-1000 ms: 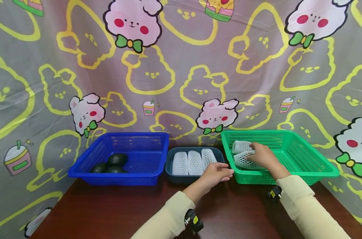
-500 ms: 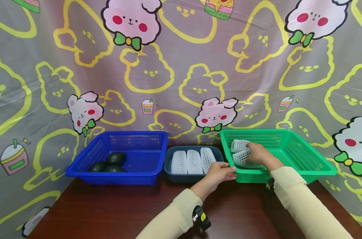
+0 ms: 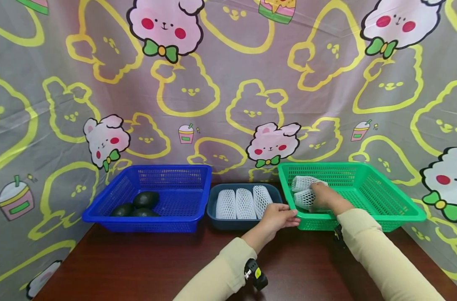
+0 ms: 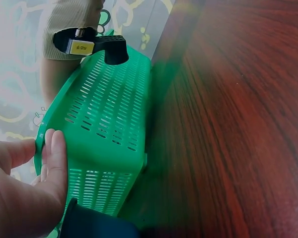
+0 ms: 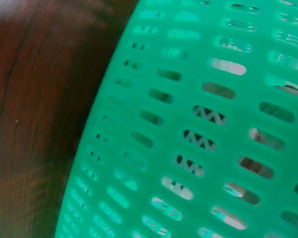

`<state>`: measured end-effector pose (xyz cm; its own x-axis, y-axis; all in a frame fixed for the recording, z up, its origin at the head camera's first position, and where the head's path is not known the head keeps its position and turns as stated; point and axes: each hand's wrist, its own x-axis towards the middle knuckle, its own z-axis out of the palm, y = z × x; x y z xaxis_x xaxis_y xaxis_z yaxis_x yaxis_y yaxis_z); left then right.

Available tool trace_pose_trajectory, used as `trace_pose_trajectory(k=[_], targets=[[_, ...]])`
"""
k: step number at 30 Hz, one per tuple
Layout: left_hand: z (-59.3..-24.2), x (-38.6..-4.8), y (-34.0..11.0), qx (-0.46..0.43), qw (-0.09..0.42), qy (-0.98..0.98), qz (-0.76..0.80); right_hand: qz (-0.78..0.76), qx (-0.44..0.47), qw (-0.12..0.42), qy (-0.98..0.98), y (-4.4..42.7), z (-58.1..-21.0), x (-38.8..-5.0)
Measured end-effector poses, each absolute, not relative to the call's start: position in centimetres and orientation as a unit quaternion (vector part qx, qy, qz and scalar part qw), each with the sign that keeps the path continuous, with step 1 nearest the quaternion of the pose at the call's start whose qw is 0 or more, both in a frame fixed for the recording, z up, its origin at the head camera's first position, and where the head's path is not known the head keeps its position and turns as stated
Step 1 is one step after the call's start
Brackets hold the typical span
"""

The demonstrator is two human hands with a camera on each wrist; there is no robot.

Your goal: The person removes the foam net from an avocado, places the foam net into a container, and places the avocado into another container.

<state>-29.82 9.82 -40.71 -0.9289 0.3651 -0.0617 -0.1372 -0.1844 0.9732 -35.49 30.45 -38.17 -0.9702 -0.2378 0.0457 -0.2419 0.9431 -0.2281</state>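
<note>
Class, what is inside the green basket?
White foam-net sleeves lie at the left end of the green basket, with the right hand among them. The hand partly covers them; its fingertips and anything beneath are hidden.

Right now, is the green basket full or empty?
Neither: the green basket is partly filled. White nets lie at its left; bare floor shows beyond the right hand.

Your left arm (image 3: 219, 267) and right arm (image 3: 386, 255) reach forward. Your left hand (image 3: 275, 217) pinches, thumb (image 4: 20, 151) opposite nearly straight fingers (image 4: 56, 153); your right hand (image 3: 324, 197) tilts down, fingertips hidden in the head view.
</note>
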Motion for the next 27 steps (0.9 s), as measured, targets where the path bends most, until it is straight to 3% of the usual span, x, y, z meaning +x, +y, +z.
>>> trace_pose_trajectory(k=[27], targets=[[-40.59,-29.69,9.75,0.094,0.162,0.614,0.767,0.014,0.131,0.021,-0.991,29.83,-38.43,-35.54]])
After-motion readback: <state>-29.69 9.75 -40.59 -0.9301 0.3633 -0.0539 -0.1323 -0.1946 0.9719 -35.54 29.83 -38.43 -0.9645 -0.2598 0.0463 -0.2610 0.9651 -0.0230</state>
